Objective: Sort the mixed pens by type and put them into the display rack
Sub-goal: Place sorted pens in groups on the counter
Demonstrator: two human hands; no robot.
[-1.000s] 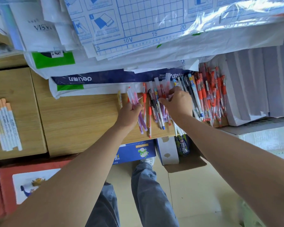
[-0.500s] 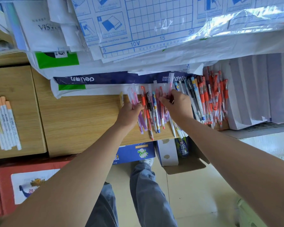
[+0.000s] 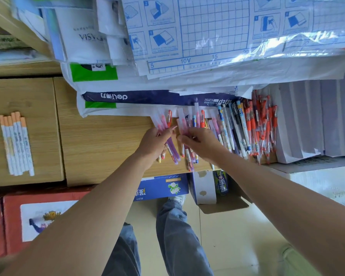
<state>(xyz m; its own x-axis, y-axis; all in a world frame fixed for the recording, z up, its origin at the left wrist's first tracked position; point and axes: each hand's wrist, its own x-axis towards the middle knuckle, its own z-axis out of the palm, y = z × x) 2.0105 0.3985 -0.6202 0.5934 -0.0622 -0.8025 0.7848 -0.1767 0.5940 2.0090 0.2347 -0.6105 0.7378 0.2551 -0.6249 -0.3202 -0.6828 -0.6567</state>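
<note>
- The left hand (image 3: 154, 141) has its grip closed around a bunch (image 3: 172, 150) of pink and purple pens.
- The bunch points away from the person. The clear caps are at the far end and the tips are at the near end, over the worktop (image 3: 104, 144).
- The right hand (image 3: 201, 145) is just beside the left hand, on its right. The two hands nearly touch.
- The right hand's grip pinches some pink pens (image 3: 182, 123) at the left edge of the pile (image 3: 227, 130). It is too blurry to count them.
- These pink pens lie the same way as the bunch, with their caps far and their tips near. They sit a little to the right of it.
- I think the next move is a short slide to the left, to add these pens to the bunch. They should go in side by side with no turning.
- The pile lies on the worktop, under and to the right of the right hand. It has blue, black, white and pink pens, all lying about the same way.
- The red pens (image 3: 256, 126) are in their own heap further right.
- A white stepped rack (image 3: 311, 120) stands past the red pens. I take it for the display rack. The right hand is nearer to it.
- The pink pens look thin and smooth, so a few could slip out of a full grip.
- Far to the left lie some white pens with orange ends (image 3: 16, 144), well apart from the hands.
</note>
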